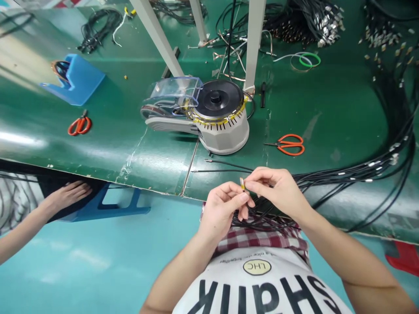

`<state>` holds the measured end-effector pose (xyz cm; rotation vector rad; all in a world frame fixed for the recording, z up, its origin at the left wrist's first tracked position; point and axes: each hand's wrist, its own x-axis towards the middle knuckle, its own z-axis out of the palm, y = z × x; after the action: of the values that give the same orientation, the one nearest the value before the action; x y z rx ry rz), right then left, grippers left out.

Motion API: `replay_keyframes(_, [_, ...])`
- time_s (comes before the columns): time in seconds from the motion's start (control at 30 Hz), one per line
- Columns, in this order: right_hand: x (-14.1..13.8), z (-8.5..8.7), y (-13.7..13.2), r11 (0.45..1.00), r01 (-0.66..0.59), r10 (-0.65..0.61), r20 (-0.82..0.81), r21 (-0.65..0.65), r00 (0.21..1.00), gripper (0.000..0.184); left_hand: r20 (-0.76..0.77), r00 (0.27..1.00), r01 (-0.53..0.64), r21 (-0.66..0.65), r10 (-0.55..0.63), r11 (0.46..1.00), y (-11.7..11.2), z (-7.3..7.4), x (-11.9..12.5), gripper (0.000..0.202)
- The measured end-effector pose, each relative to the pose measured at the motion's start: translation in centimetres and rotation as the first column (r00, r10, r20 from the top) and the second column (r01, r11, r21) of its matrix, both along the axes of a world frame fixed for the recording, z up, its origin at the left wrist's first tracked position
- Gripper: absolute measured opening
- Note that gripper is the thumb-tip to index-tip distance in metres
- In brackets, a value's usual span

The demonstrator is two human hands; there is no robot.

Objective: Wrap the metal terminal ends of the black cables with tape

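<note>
Green counter [314, 117] fills the top of the view, with a round gray tape machine [225, 131] in the middle and orange scissors [288, 145] just to its right. Near the counter's edge, a small yellow-tipped wire end [242, 184] sits up in front of me, low in the middle of the frame. My right grip [278, 189] is closed on it, and my left grip [222, 213] is closed right beside it. A bunch of black wires [343, 176] runs in from the right, under my hands. At lower left, another person's hand [67, 196] is near a blue stool [124, 209].
</note>
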<state>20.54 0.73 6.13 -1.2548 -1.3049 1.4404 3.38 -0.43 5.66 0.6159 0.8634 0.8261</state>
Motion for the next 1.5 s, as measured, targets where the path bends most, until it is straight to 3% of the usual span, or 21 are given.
replay_keyframes(0.53, [-0.1,-1.2,0.2,0.993,-0.073,0.042,-0.287,-0.097,0.957,0.021,-0.006,0.999,0.040,0.049,-0.040,0.998,-0.4,-0.6,0.0,0.022])
replay_keyframes(0.67, [-0.4,-1.2,-0.1,0.999,0.006,0.002,-0.151,0.051,0.989,0.016,-0.050,0.999,0.019,0.087,-0.014,0.996,-0.5,-0.6,0.0,0.021])
replay_keyframes(0.8, [-0.9,-0.8,-0.8,0.950,0.101,-0.118,0.040,0.296,0.992,0.006,-0.136,0.988,-0.048,0.142,0.068,0.989,-0.5,-0.5,-0.2,0.025])
replay_keyframes(0.87, [-0.9,-0.6,-0.9,0.941,0.107,-0.130,0.051,0.322,0.990,0.005,-0.158,0.985,-0.051,0.151,0.075,0.987,-0.5,-0.5,-0.3,0.023])
replay_keyframes(0.93, [-0.8,-0.6,-0.6,0.972,0.066,-0.065,-0.011,0.225,0.998,0.007,-0.149,0.987,-0.038,0.154,0.061,0.987,-0.4,-0.6,-0.4,0.020])
replay_keyframes(1.0, [-0.5,-0.8,-0.1,0.999,-0.024,0.031,-0.150,0.043,0.988,0.012,-0.106,0.994,-0.018,0.152,0.035,0.988,-0.4,-0.6,-0.5,0.018])
replay_keyframes(1.07, [-0.3,-1.1,0.6,0.987,-0.128,0.093,-0.293,-0.102,0.952,0.017,-0.055,0.999,0.006,0.148,0.002,0.989,-0.3,-0.8,-0.6,0.016])
replay_keyframes(1.17, [-0.2,-1.5,1.6,0.967,-0.217,0.153,-0.376,-0.135,0.914,0.018,0.010,0.999,0.032,0.137,-0.034,0.990,-0.1,-1.1,-0.7,0.017])
replay_keyframes(1.4, [0.3,-1.5,2.8,0.956,-0.292,0.294,-0.142,0.035,0.945,0.016,0.136,0.985,0.099,0.051,-0.105,0.994,0.6,-2.2,-1.3,0.021])
replay_keyframes(1.5, [0.9,-1.6,2.9,0.961,-0.242,0.220,0.160,0.137,0.962,0.019,0.029,0.998,0.058,0.087,-0.061,0.995,0.2,-2.3,-1.8,0.023])
